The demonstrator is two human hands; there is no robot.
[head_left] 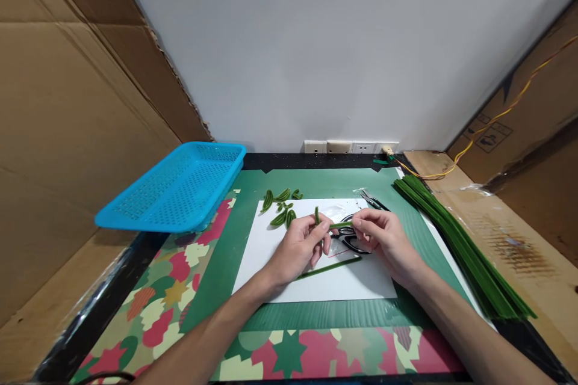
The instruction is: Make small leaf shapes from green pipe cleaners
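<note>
Both hands hold one green pipe cleaner (339, 225) above a white sheet (262, 274). My left hand (303, 240) pinches it where one end sticks up past the fingers. Between finger and thumb, my right hand (382, 237) grips the other end, so a short straight stretch spans the gap. A second green pipe cleaner (332, 267) lies on the sheet below the hands. Black-handled scissors (354, 242) rest behind the held piece, partly covered by the right hand. Several leaf shapes bent from pipe cleaner (282, 195) lie at the sheet's upper left.
A blue perforated basket (180, 186) stands at the left. On the right lies a thick bundle of long green pipe cleaners (456, 240). Small black snips (374, 200) sit behind the right hand. A yellow and red wire (465, 150) runs from the wall sockets (361, 148). Cardboard flanks both sides.
</note>
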